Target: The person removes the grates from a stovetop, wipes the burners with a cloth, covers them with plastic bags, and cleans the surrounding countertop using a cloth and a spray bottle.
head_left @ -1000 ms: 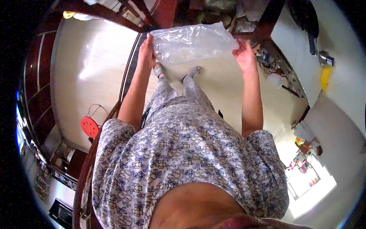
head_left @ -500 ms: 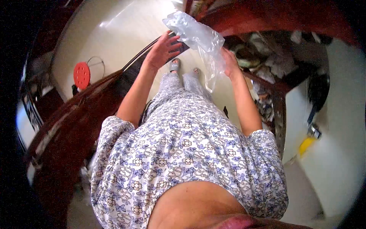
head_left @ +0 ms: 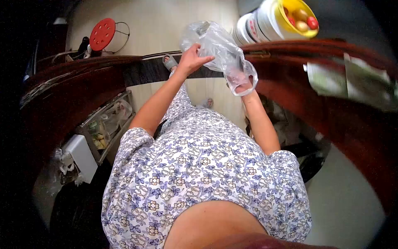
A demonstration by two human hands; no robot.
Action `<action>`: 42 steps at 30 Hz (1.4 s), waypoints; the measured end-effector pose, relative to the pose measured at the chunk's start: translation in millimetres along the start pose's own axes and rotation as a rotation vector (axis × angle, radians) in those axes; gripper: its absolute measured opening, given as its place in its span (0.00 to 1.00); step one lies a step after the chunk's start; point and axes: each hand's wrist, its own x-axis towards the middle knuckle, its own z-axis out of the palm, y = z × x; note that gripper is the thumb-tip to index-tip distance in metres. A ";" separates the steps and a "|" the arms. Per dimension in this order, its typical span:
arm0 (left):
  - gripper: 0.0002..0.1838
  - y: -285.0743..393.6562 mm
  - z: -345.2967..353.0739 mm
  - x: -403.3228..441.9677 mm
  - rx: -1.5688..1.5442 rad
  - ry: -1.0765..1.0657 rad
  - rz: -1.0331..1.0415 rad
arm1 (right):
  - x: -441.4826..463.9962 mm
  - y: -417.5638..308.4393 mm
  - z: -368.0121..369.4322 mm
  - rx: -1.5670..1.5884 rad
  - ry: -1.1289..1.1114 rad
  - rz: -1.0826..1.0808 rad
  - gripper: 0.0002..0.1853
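A clear plastic bag [head_left: 213, 41] hangs open in front of me, its handle loop around my right wrist. My right hand [head_left: 240, 81] is inside the bag and shows blurred through the plastic; its fingers cannot be made out. On the bag's left side is my left hand [head_left: 192, 61], with thumb and fingers apart, touching or just in front of the film.
Dark red door frames [head_left: 290, 62] stand on both sides of a threshold. Beyond it are a white bucket [head_left: 265, 23] under a yellow bowl [head_left: 290, 16] of red and brown round items, and a red round stool [head_left: 103, 34]. A rack [head_left: 110, 124] with bags stands at left.
The view has turned and moved to the doorway, bringing the bucket and yellow bowl into sight. The bag, earlier stretched between both hands, now surrounds my right hand.
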 end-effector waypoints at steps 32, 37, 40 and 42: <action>0.26 -26.6 30.9 -23.8 -1.497 -0.450 -0.435 | 16.0 -111.7 63.1 0.371 -0.077 0.050 0.22; 0.10 -35.7 -25.8 -6.9 -1.266 0.085 -0.079 | 18.8 -120.0 12.9 -0.186 0.121 -0.182 0.23; 0.07 10.0 -64.2 -12.8 -1.112 0.215 0.010 | 15.2 -106.1 -25.6 -0.333 0.316 -0.282 0.21; 0.05 20.7 -76.2 -8.0 -0.755 0.343 0.165 | 17.2 -101.9 -6.2 -0.457 0.359 -0.390 0.17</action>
